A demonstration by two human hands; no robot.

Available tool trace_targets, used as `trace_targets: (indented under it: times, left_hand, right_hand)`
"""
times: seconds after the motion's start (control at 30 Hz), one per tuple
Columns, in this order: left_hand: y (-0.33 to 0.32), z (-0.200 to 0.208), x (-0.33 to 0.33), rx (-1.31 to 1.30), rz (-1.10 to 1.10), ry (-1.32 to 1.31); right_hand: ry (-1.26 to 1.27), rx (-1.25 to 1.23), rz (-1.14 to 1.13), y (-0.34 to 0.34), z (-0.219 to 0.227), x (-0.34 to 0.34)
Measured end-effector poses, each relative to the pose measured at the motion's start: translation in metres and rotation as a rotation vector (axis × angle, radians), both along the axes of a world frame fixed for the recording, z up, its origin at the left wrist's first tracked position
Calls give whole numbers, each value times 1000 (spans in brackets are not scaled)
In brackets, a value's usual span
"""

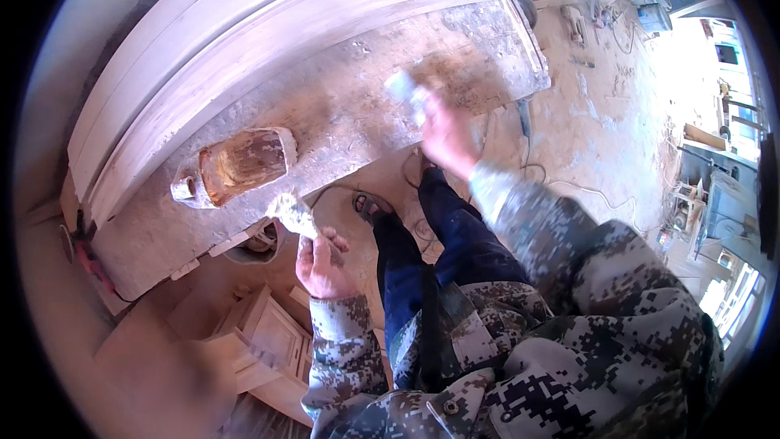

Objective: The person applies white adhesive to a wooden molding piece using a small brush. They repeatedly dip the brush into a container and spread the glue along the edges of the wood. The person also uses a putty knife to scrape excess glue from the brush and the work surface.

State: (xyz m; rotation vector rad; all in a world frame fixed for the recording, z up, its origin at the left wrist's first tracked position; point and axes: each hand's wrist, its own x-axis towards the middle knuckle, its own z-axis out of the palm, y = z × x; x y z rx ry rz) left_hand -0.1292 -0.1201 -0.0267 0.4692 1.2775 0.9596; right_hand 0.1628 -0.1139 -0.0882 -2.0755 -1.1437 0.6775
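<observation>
While standing at a dusty bench (349, 114), dressed in a camouflage jacket (569, 349) and dark trousers (463, 232), has at far left a red and black tool (96, 267) by the bench's end, of a kind too unclear to name. Along the back of the bench, has long pale moulded boards (341, 12), running past the left end and on toward the right. Next, on the left part of the bench, has a whitish jug (283, 146) lying on its side, cut open and stained brown within. Below, has a pale panelled wooden piece (280, 333) and, partly under the bench's front edge, a round bucket (248, 257).

With left hand (325, 267), holds a small tool (292, 213) upright, thumb and fingers closed round its handle, its head caked with pale, lumpy stuff, near the bench's front edge and just below the jug's right end. Farther right, wears a dark sandal (370, 205). With right hand (447, 132), holds a blurred bluish-white tool (405, 91) over the bench, fingers curled round its near end; cannot tell each finger's exact set, nor any contact with the bench. Beyond, has a pale cable (601, 193) on the dusty floor (601, 106).
</observation>
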Motion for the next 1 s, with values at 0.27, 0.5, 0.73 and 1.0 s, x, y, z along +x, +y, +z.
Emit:
trace_targets:
  times: [0.27,0.5,0.73,1.0]
  left_hand:
    - [-35,-29,-34,-64,52,-44]
    - [-31,-9,-28,-54,66,-34]
    - [-28,-19,-39,-67,49,-34]
    - [-16,-12,-42,17,87,-35]
  right_hand:
    - [29,-411,162,80,4,43]
    - [172,-170,73,104,28,-22]
    - [460,-430,9,152,47,29]
    - [65,-746,394,113,74,71]
